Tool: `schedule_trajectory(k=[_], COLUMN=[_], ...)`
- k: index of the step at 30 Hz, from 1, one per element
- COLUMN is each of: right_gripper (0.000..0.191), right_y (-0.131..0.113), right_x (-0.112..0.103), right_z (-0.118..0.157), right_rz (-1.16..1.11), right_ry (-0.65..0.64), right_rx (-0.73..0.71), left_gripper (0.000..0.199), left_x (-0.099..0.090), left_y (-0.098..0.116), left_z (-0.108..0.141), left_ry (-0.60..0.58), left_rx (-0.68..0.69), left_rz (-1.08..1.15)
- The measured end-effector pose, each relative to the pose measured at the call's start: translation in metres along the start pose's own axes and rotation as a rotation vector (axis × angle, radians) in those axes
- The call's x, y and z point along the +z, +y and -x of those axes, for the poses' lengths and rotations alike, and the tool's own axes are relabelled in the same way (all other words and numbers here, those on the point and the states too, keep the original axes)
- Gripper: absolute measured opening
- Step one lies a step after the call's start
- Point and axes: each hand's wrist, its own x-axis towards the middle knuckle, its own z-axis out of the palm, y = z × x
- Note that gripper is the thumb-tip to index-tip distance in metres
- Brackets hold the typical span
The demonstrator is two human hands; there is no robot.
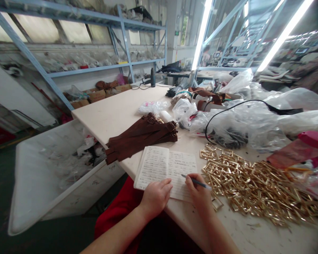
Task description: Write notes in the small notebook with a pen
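Observation:
An open notebook [155, 164] with handwritten lines lies at the table's near edge. My right hand [197, 190] grips a dark pen [197, 182], its tip on the right page. On the lower part of the notebook rests my left hand [156, 197], fingers curled together; whether anything is under them is hidden. Behind the notebook is a bundle of dark brown straps [143, 137], with metal pieces at its far end. Many gold rectangular buckles [249, 187] are heaped to the right of my right hand.
Clear plastic bags [233, 120] cover the table's back right, near a pink-lidded container [294, 151]. A white bin [42, 180] stands left of the table [106, 113]. A dark bottle [152, 77] is at the far edge, before blue shelves [87, 71].

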Motion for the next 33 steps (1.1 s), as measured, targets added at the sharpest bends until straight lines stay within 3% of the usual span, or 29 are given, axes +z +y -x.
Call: schedule_trajectory(k=[33], right_gripper=[0.024], right_y=[-0.0038], right_x=[-0.0016], right_z=[0.001], right_rz=[0.104], right_ry=[-0.016], right_rx=[0.021], left_gripper=[0.022], left_x=[0.0021], left_y=[0.0003], left_z=[0.0003], left_ry=[-0.013], left_rx=[-0.011], left_rz=[0.003])
